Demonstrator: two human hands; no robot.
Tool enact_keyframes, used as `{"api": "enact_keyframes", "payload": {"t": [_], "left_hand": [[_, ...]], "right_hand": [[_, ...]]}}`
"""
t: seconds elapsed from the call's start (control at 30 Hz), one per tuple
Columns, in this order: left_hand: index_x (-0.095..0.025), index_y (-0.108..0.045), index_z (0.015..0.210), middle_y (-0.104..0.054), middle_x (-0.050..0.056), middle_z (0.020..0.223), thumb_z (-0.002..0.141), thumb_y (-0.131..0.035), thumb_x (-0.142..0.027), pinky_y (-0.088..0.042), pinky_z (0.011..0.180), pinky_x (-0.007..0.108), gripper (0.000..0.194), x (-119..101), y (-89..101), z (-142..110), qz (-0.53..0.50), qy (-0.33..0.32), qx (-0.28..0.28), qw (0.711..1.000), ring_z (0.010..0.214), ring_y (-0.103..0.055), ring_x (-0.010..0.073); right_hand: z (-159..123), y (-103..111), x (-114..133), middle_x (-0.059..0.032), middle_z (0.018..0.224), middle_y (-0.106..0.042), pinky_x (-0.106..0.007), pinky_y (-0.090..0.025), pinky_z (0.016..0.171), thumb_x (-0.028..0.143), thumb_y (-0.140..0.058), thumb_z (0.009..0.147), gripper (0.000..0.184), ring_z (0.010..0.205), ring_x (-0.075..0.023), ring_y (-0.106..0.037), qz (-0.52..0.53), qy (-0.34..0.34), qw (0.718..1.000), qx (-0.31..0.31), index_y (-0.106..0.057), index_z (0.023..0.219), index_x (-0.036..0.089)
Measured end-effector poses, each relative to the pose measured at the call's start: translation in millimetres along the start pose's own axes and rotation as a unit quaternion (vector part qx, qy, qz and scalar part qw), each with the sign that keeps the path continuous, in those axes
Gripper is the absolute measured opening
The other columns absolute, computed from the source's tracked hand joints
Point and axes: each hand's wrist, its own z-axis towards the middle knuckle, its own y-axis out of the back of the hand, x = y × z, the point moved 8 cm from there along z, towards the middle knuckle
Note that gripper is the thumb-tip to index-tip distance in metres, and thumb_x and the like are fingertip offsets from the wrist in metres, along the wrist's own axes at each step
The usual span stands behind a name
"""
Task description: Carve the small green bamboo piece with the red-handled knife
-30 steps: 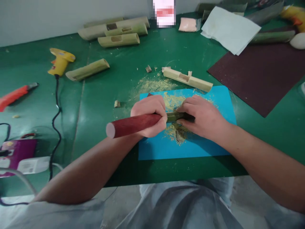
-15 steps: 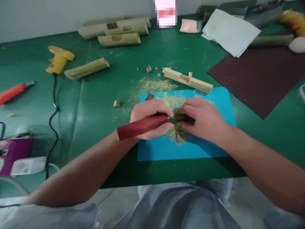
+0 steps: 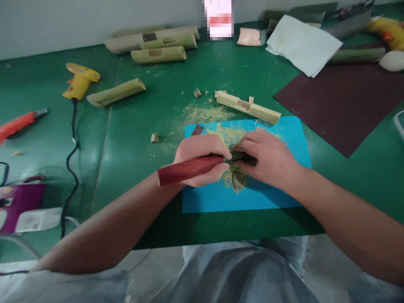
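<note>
My left hand (image 3: 205,158) is wrapped round the red wooden handle of a carving tool (image 3: 189,170), which slants up to the right. Its metal end is mostly hidden by my fingers and meets a short dark green bamboo piece (image 3: 238,156). That piece is pinched in the fingers of my right hand (image 3: 265,151), which cover part of it. Both hands work low over a blue sheet (image 3: 208,200) strewn with pale shavings (image 3: 229,134). Just below the fingers lies a brownish bamboo scrap (image 3: 239,180).
Beyond the sheet rests a pale notched bamboo tube (image 3: 261,111). More bamboo tubes (image 3: 172,54) line the wall. To the left are a yellow glue gun (image 3: 81,80), its black cord, and an orange-handled cutter (image 3: 19,125). At right lie a dark brown sheet (image 3: 344,109) and white paper (image 3: 303,44).
The tool's handle has shifted slightly right, toward the bamboo piece, with my left hand. My right hand keeps its hold almost unmoved. The view has tilted a little.
</note>
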Motion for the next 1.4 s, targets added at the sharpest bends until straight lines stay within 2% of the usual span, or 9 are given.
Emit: {"api": "enact_keyframes", "payload": {"t": [0.17, 0.3, 0.47, 0.63, 0.7, 0.83, 0.9, 1.23, 1.4], "left_hand": [[-0.026, -0.067, 0.076, -0.066, 0.0, 0.061, 0.078, -0.068, -0.02, -0.048, 0.046, 0.03, 0.007, 2.2, 6.0, 2.6, -0.016, -0.009, -0.059, 0.998, 0.05, -0.06, 0.0145], [-0.025, -0.063, 0.07, -0.06, -0.002, 0.057, 0.078, -0.068, -0.021, -0.041, 0.043, 0.029, 0.01, 1.0, 12.1, 1.6, -0.008, -0.038, -0.08, 0.996, 0.046, -0.054, 0.0118], [-0.024, -0.061, 0.066, -0.059, -0.001, 0.056, 0.083, -0.069, -0.024, -0.042, 0.045, 0.029, 0.018, 1.8, 21.1, -6.0, 0.013, -0.039, -0.101, 0.994, 0.047, -0.054, 0.0122], [-0.022, -0.069, 0.075, -0.068, -0.001, 0.063, 0.086, -0.066, -0.024, -0.049, 0.051, 0.026, 0.012, 9.9, 25.0, -10.4, -0.012, -0.002, -0.121, 0.993, 0.053, -0.061, 0.0111], [-0.022, -0.07, 0.077, -0.07, -0.001, 0.064, 0.085, -0.069, -0.024, -0.051, 0.054, 0.026, 0.009, 8.1, 23.1, -8.5, -0.016, 0.001, -0.115, 0.993, 0.055, -0.064, 0.0117], [-0.026, -0.071, 0.079, -0.073, -0.001, 0.067, 0.082, -0.071, -0.024, -0.054, 0.056, 0.029, 0.004, 2.5, 11.1, -2.2, 0.0, 0.009, -0.055, 0.998, 0.058, -0.068, 0.0145], [-0.028, -0.071, 0.08, -0.074, -0.001, 0.068, 0.083, -0.068, -0.025, -0.054, 0.055, 0.029, 0.005, 1.9, 8.1, -1.0, 0.016, 0.014, -0.042, 0.999, 0.058, -0.068, 0.0153], [-0.024, -0.064, 0.067, -0.063, -0.003, 0.058, 0.077, -0.063, -0.016, -0.047, 0.048, 0.026, 0.013, 1.1, 17.9, -2.6, 0.015, -0.005, -0.072, 0.997, 0.05, -0.058, 0.0116], [-0.023, -0.071, 0.077, -0.07, -0.001, 0.064, 0.078, -0.071, -0.018, -0.051, 0.052, 0.025, 0.005, 1.1, 17.9, -5.8, 0.0, 0.0, -0.073, 0.997, 0.053, -0.064, 0.0119]], "right_hand": [[0.9, 1.3, 2.1, -0.0101, 0.1, -0.07, -0.04, -0.039, 0.08, 0.031, -0.067, 0.095, 0.014, 0.094, -0.0264, -0.057, -0.013, -0.007, 1.0, 0.013, -0.072, 0.101, 0.02], [1.2, 0.4, 2.5, -0.0115, 0.101, -0.07, -0.04, -0.04, 0.079, 0.031, -0.067, 0.095, 0.016, 0.093, -0.0267, -0.058, -0.013, -0.015, 0.999, 0.027, -0.072, 0.102, 0.018], [1.2, -0.1, 1.1, -0.011, 0.102, -0.071, -0.04, -0.04, 0.081, 0.029, -0.067, 0.095, 0.014, 0.095, -0.0268, -0.058, -0.005, -0.022, 1.0, 0.019, -0.072, 0.102, 0.018], [1.5, 0.9, 0.5, -0.0106, 0.103, -0.071, -0.04, -0.04, 0.08, 0.029, -0.069, 0.094, 0.013, 0.095, -0.0268, -0.058, 0.001, -0.03, 0.999, 0.02, -0.073, 0.101, 0.019], [1.6, 1.5, 0.6, -0.0108, 0.103, -0.071, -0.04, -0.04, 0.08, 0.028, -0.069, 0.094, 0.013, 0.095, -0.0271, -0.058, 0.003, -0.034, 0.999, 0.022, -0.073, 0.102, 0.019], [1.5, 2.1, 1.5, -0.01, 0.101, -0.07, -0.041, -0.04, 0.081, 0.029, -0.068, 0.094, 0.01, 0.095, -0.027, -0.058, 0.008, -0.034, 0.999, 0.022, -0.072, 0.1, 0.021], [1.4, 2.5, 1.5, -0.0092, 0.1, -0.07, -0.041, -0.04, 0.081, 0.03, -0.067, 0.095, 0.009, 0.094, -0.0267, -0.057, 0.011, -0.033, 0.999, 0.017, -0.072, 0.098, 0.022], [1.2, 1.7, 0.3, -0.0101, 0.101, -0.07, -0.04, -0.039, 0.079, 0.03, -0.068, 0.093, 0.012, 0.094, -0.0266, -0.057, 0.004, -0.03, 0.999, 0.03, -0.072, 0.1, 0.02], [0.6, 2.2, 0.2, -0.011, 0.101, -0.071, -0.042, -0.04, 0.081, 0.027, -0.07, 0.092, 0.01, 0.095, -0.0284, -0.059, 0.02, -0.034, 0.999, 0.02, -0.072, 0.098, 0.02]]}}
